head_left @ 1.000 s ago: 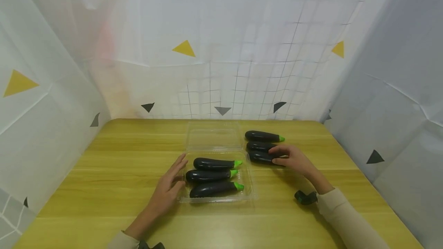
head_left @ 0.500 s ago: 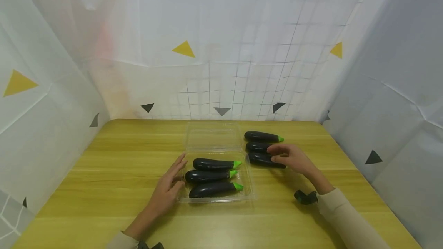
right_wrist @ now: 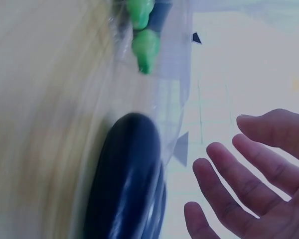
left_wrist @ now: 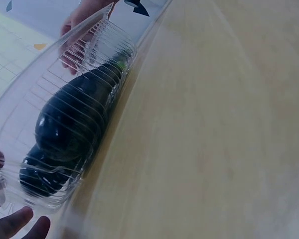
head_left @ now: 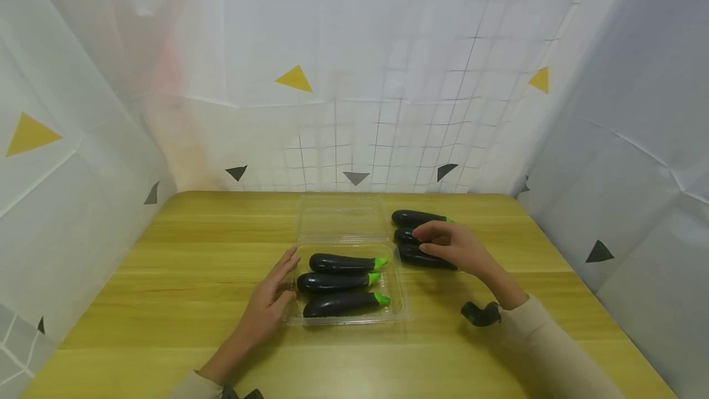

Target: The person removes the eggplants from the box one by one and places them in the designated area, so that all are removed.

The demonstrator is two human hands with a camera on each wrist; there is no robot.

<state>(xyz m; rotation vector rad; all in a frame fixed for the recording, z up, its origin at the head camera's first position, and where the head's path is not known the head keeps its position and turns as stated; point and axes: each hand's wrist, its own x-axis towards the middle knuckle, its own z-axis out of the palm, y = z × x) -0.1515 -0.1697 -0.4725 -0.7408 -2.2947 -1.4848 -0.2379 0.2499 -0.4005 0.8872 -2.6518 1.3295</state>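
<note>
A clear plastic clamshell container (head_left: 400,288) lies on the table with its lid (head_left: 342,221) folded back. Inside it are three eggplants, with the front eggplant (head_left: 339,304) closest to me. My left hand (head_left: 267,306) rests at the container's left side, fingers extended; in the left wrist view its fingertips (left_wrist: 20,219) are beside the plastic. To the right lie three more: a rear eggplant (head_left: 416,218), a middle eggplant (head_left: 404,236) and a near eggplant (head_left: 423,257). Over the last two hovers my right hand (head_left: 456,248), partly covering them. In the right wrist view its loosely bent fingers are apart from the near eggplant.
The wood-grain table (head_left: 166,276) meets a white sheet backdrop (head_left: 266,140) with grid lines and triangles along its back edge. More sheeting stands at both sides. Dark wrist gear (head_left: 480,314) sits by the right sleeve.
My right hand has shifted left over the eggplants on the right. The near one turned slightly, its right end coming toward me. My left hand and the container stay put.
</note>
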